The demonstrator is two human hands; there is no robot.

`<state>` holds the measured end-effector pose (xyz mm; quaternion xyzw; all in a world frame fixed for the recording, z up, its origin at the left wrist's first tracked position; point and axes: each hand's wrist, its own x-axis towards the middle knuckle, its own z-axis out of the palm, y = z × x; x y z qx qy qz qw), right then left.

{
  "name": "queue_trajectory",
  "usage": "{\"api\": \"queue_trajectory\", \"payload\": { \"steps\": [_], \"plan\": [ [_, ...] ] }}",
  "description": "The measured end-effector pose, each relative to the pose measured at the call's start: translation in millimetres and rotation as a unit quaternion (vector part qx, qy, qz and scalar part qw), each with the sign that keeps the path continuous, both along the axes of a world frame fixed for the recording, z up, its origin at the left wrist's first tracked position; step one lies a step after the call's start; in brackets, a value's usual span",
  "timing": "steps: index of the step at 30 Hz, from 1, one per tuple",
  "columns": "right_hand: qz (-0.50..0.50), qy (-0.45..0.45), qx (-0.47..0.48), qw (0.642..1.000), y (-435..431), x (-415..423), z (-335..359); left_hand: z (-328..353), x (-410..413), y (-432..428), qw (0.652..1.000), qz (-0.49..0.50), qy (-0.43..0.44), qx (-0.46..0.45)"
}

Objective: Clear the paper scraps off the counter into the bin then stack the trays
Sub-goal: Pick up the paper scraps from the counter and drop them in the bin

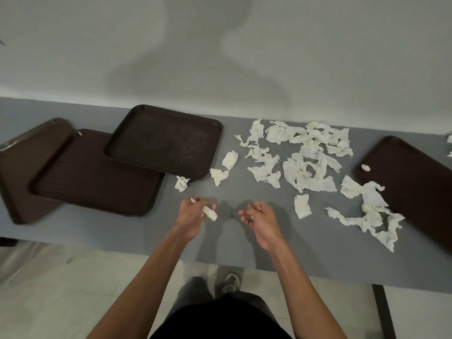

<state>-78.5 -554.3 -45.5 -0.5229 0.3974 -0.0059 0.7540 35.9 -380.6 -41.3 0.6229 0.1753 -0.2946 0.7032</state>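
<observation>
Closest to me, both hands hover just above the front strip of the desk. The left hand has its grip pinched on a small rolled scrap. The right hand hangs with fingers loosely curled, and I can't tell whether it holds anything. This paper should weigh next to nothing, soft and crumpled, so it ought to bunch up easily. Better to scoop handfuls from the middle of a clump, since thin strips may tear or flutter off. A flat piece lies just right of the hands, and three little wads sit beyond the left hand. The tangled pile further back defies an exact count, well over a dozen pieces. Trays, four in all, stiff-looking and brown: three overlapping trays on the left, and one lone tray on the right carrying a single wad. No bin in sight.
</observation>
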Motion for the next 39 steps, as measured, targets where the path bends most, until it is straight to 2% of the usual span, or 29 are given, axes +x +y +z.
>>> {"api": "queue_trajectory", "payload": {
  "steps": [4, 6, 8, 11, 14, 18, 23, 27, 29, 33, 39],
  "plan": [
    [0.019, -0.021, -0.011, 1.0, 7, -14, 15, 8, -12, -6, 0.997, -0.048, 0.009, -0.059],
    [0.033, -0.029, -0.055, 0.998, 10, -29, 19, 15, -23, -10, 0.997, -0.063, 0.014, -0.035],
    [0.052, -0.022, -0.112, 0.992, 15, -42, 20, 15, -30, -13, 0.995, -0.099, -0.019, 0.024],
    [0.002, 0.001, -0.169, 0.986, 28, -77, 24, 19, -50, -22, 0.978, -0.185, -0.07, 0.064],
    [-0.049, 0.042, -0.186, 0.98, 36, -118, 23, 32, -76, -35, 0.96, -0.267, -0.046, 0.074],
    [-0.164, 0.065, -0.165, 0.97, 44, -182, 36, 36, -122, -56, 0.921, -0.385, -0.013, 0.054],
    [-0.267, 0.102, -0.196, 0.938, 50, -288, 47, 31, -216, -92, 0.888, -0.459, 0.01, 0.004],
    [-0.297, 0.156, -0.216, 0.917, 38, -382, 33, 16, -297, -124, 0.816, -0.574, -0.063, 0.001],
    [-0.32, 0.179, -0.218, 0.904, 28, -432, 24, 6, -339, -143, 0.779, -0.623, -0.072, -0.006],
    [-0.362, 0.215, -0.237, 0.876, -2, -543, 0, -13, -438, -185, 0.73, -0.678, -0.081, -0.029],
    [-0.365, 0.271, -0.246, 0.856, -53, -713, -49, -53, -599, -248, 0.721, -0.679, -0.138, 0.017]
  ]
}}
